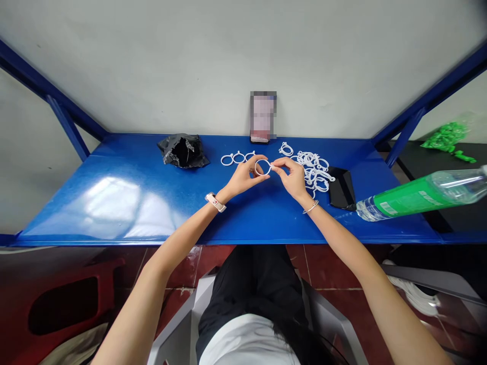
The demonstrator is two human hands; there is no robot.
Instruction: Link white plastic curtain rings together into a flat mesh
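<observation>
The white plastic ring point(262, 160) is held clear of the blue table point(125, 197), directly in front of the phone point(263, 117) that is propped against the wall. The ring lies between the two hands. The left hand point(245, 177) grips its left rim and the right hand point(291, 177) grips its right rim, where a small tab projects. Thumb and forefinger of each hand are closed on the ring; the remaining fingers are loosely curled. The ring faces upward toward the camera, and the line from one grip to the other runs parallel to the wall behind the phone. Both hands are equally near the ring, since both touch it.

A loose pile of white rings point(315, 170) lies on the table in front of the phone and to its right, just beyond the right hand. A short row of rings point(236, 158) lies in front of the phone to its left, near the left fingertips. A crumpled black bag point(182, 150) sits further left of the phone.
</observation>
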